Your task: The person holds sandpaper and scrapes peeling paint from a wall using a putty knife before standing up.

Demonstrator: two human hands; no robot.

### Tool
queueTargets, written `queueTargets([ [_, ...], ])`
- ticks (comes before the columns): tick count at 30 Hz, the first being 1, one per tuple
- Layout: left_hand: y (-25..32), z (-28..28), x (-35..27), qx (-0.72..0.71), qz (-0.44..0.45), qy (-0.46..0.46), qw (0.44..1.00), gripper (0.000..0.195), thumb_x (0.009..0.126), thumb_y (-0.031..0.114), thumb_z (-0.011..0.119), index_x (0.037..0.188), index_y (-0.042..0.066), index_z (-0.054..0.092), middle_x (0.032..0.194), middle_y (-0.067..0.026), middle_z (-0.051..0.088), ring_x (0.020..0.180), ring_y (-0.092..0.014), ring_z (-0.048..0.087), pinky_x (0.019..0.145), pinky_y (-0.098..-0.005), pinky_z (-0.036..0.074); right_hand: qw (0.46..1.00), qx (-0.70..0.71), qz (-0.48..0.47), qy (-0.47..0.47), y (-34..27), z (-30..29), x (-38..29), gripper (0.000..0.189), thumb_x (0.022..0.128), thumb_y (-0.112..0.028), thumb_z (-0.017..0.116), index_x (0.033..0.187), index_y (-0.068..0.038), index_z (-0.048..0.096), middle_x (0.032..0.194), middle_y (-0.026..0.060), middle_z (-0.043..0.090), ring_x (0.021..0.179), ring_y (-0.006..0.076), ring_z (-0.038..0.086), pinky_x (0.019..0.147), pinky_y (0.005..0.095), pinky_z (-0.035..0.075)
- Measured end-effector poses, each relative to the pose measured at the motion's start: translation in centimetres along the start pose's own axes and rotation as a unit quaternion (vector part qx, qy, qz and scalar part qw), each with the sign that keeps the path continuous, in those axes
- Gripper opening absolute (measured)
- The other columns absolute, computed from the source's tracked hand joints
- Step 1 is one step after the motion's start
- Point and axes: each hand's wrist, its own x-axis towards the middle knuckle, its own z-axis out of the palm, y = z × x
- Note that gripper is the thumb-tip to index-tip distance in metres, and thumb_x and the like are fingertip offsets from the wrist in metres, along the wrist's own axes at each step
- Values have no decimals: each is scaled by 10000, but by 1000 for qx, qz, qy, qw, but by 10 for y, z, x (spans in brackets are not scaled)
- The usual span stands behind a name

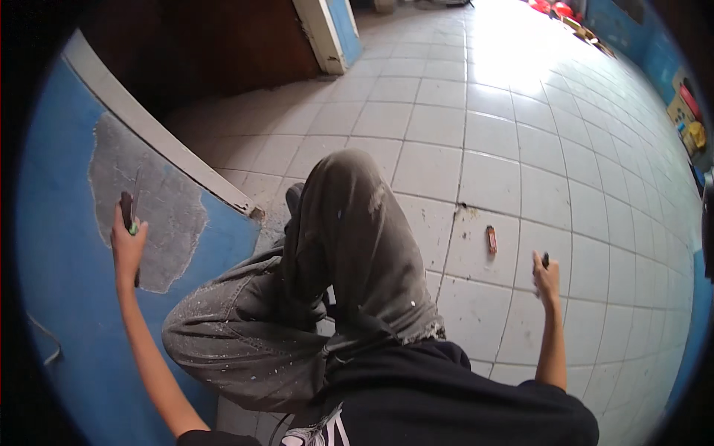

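At the left, my left hand [128, 237] is closed around a dark-handled tool [127, 206] with a bit of green at the grip; its exact kind cannot be told. It is held close to the blue wall [61, 184], over a bare grey patch [167, 223] with ragged paint edges. On the right, above the tiled floor, my right hand [546, 274] grips a small dark object [545, 258], mostly hidden by the fingers. A small red-brown object [491, 240] with a dark end lies on a tile to the left of that hand.
My bent knee [357, 178] rises in the middle. A pale door frame strip [162, 136] edges the blue wall. Dark crumbs and a small hole [462, 205] mark the floor tiles. Red items [562, 9] lie by the far wall, and a yellow item [696, 135] is at the right.
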Motion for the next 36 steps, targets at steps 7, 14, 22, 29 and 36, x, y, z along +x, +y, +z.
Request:
queueTargets([
  [7, 66, -37, 30, 271, 132, -2, 953, 582, 744, 50, 558, 1277, 140, 344, 1082, -201, 527, 1002, -364, 497, 821, -424, 411, 899, -424, 108, 5, 28, -28, -16, 698, 585, -361, 747, 1137, -40, 465, 1033, 172, 551, 928, 316, 569, 777, 394, 467],
  [14, 123, 36, 102, 289, 262, -35, 920, 573, 713, 72, 536, 1237, 185, 334, 994, -207, 559, 936, -397, 513, 769, -470, 419, 843, -507, 143, -108, 41, 6, -10, 1260, 390, -362, 852, 1359, -74, 100, 1168, 313, 423, 978, 352, 544, 806, 382, 464],
  [22, 217, 172, 173, 314, 274, -114, 902, 342, 697, 108, 520, 1035, 85, 467, 906, -215, 589, 891, -367, 558, 742, -459, 449, 869, -471, 102, -108, 56, 10, -15, 1249, 362, -292, 845, 1359, -90, 122, 1149, 412, 354, 925, 419, 538, 780, 379, 451],
  [29, 247, 228, 273, 290, 278, -162, 901, 309, 704, 54, 489, 1013, 66, 508, 990, -205, 573, 965, -342, 537, 770, -427, 440, 858, -487, 132, -103, 45, 19, -9, 1250, 377, -180, 858, 1360, -68, 93, 1169, 368, 380, 1024, 416, 487, 836, 391, 422],
  [36, 247, 236, 398, 221, 271, -169, 922, 355, 673, 39, 446, 1021, 19, 509, 1002, -231, 561, 995, -362, 516, 760, -421, 428, 826, -504, 191, -166, 34, 23, -10, 1056, 550, -233, 792, 1352, -73, 124, 1265, 329, 297, 1020, 411, 487, 844, 391, 428],
])
